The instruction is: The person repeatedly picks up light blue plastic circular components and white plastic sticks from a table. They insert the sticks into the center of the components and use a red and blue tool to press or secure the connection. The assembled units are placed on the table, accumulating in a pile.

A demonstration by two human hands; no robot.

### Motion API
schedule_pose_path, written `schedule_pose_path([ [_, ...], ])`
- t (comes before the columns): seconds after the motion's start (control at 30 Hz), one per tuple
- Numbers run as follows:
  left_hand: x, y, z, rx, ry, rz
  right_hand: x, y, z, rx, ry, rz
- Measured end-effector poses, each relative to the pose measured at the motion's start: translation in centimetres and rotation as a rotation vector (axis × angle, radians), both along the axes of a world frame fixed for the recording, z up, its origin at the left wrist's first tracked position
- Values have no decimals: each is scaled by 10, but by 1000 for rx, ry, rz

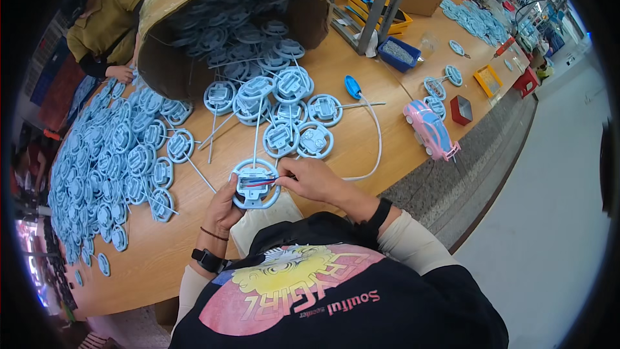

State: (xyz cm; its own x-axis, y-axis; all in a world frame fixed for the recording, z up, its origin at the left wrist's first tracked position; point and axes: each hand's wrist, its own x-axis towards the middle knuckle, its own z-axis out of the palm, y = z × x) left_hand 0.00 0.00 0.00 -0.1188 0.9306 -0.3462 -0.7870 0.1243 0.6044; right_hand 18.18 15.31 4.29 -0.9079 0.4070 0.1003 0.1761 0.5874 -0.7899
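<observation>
A light-blue steering-wheel-shaped plastic part (253, 196) is upright in front of me, with a thin pale rod pointing away from its top. My left hand (224, 208) is closed on the part's left rim. Thin red and blue wires (260, 181) cross the rectangular recess in its middle. At the right rim, my right hand (311, 178) pinches the right end of these wires between thumb and fingers. Just beyond lie several similar wheels (281, 137), one of them showing a face with a cartoon figure.
A tipped cardboard drum (152, 68) spills more wheels toward me; a large heap (106, 161) covers the left. To the right are a pink toy car (429, 130), a white cable (380, 136) with a blue end and a blue bin (398, 53). Another person (106, 19) works at far left.
</observation>
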Motion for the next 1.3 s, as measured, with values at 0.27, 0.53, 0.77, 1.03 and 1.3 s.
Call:
schedule_pose_path([
  [0.27, -1, -20, -7, -74, -75, -55, -2, -8, -7, 39, -33, 53],
  [0.53, -5, -12, -3, -18, 6, 44, -10, -1, -1, -3, -97, 53],
  [0.77, -59, -17, -9, 24, 178, 230, -10, 13, -5, -83, -100, -121],
  [1.03, -10, 7, 18, -11, 102, 184, -26, 4, 2, -40, -52, -35],
  [1.3, -10, 5, 4, 50, -24, 136, -24, 5, 2, -65, -40, 10],
])
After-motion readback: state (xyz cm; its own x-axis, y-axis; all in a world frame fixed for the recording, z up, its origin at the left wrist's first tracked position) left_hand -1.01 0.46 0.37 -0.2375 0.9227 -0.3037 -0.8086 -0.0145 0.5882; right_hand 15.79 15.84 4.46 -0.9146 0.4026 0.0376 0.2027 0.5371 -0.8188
